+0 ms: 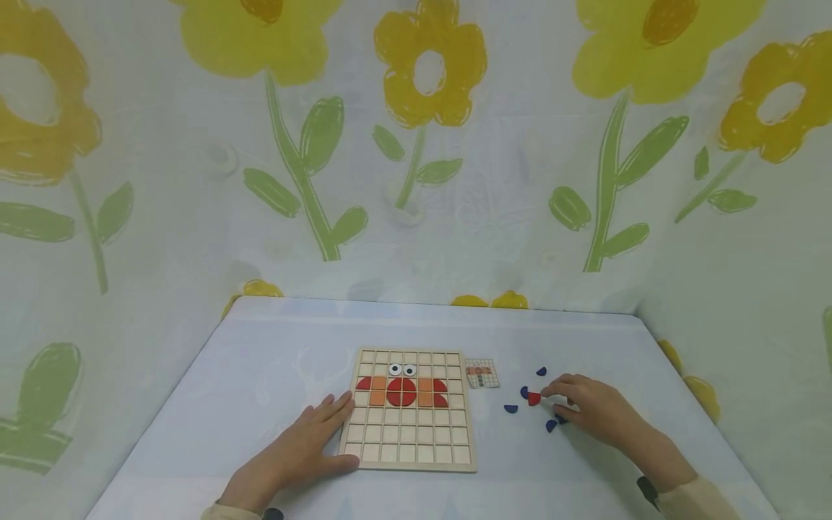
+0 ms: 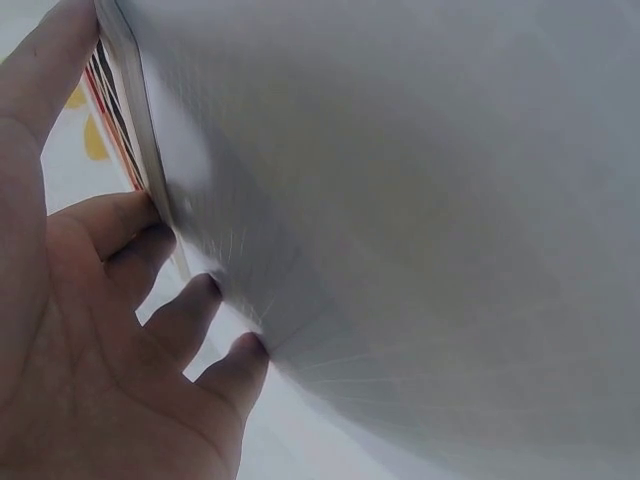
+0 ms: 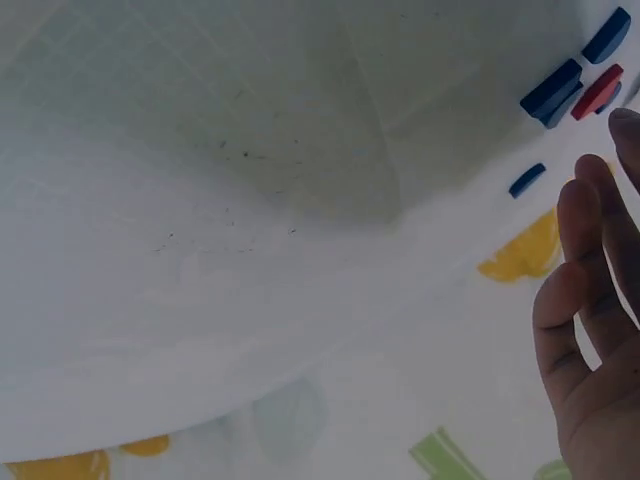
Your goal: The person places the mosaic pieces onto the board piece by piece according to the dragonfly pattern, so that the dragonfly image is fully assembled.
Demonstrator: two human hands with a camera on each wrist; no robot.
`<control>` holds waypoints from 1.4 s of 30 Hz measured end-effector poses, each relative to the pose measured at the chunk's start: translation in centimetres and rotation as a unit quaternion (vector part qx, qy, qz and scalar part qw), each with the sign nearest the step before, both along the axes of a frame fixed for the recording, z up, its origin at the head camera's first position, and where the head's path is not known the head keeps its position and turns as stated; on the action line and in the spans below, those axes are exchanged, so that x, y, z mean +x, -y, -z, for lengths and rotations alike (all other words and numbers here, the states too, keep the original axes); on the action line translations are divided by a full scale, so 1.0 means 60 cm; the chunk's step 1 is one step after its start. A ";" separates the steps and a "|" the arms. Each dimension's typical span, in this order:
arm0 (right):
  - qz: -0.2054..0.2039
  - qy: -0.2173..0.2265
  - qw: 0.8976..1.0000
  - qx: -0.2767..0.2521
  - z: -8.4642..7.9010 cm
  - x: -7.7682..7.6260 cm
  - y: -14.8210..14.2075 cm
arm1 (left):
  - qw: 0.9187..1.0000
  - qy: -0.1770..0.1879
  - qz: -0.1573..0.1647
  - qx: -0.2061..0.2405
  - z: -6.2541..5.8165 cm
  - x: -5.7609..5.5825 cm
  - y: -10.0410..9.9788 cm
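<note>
Flower-print backdrop [image 1: 494, 224] behind pale table [image 1: 552, 339]. R hand [image 1: 594, 410]: thumb & fingertips apart, no pinch seen; index right by red pc [image 1: 534, 399], contact unclear. Blue pcs [image 1: 510, 409] crowd close, so a hasty grab could prob. knock or lift the wrong one. L hand [image 1: 312, 437] spread along grid board's [image 1: 408, 434] left edge; a hard shove might skew it, jog coloured tiles [image 1: 393, 387] & bump pattern card [image 1: 482, 383] just right.

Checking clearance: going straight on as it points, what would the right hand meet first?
Likely the loose red piece, just ahead of the right hand in the head view; whether they touch is unclear.
</note>
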State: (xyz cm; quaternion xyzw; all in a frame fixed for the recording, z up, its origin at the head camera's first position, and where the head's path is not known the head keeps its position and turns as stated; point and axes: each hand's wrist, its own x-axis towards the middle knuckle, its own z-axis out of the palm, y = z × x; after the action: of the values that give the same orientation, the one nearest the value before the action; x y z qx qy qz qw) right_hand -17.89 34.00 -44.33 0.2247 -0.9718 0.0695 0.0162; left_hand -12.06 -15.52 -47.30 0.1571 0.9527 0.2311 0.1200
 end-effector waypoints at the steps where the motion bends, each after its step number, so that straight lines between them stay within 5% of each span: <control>1: -0.005 -0.001 1.000 0.001 0.002 -0.002 0.002 | 1.000 0.001 -0.002 0.000 0.000 0.000 0.000; 16: -0.062 -0.004 0.998 0.008 0.016 -0.011 0.021 | 1.000 0.003 0.004 0.006 0.001 0.001 -0.001; 31: 0.048 0.020 0.999 0.017 0.016 0.006 0.051 | 1.000 0.003 -0.004 -0.002 -0.006 0.002 -0.003; 37: -0.010 -0.008 1.000 0.001 0.003 0.009 0.045 | 1.000 0.002 -0.005 -0.003 -0.004 0.002 -0.001; 42: -0.076 0.020 0.997 -0.015 0.003 0.005 0.040 | 1.000 0.000 -0.004 -0.003 -0.003 0.001 0.000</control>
State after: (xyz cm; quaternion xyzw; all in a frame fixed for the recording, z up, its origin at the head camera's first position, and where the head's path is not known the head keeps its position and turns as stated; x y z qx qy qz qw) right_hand -17.59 31.58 -44.49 0.2964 -0.9509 0.0892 -0.0050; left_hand -11.99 -15.50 -47.10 0.1530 0.9540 0.2288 0.1192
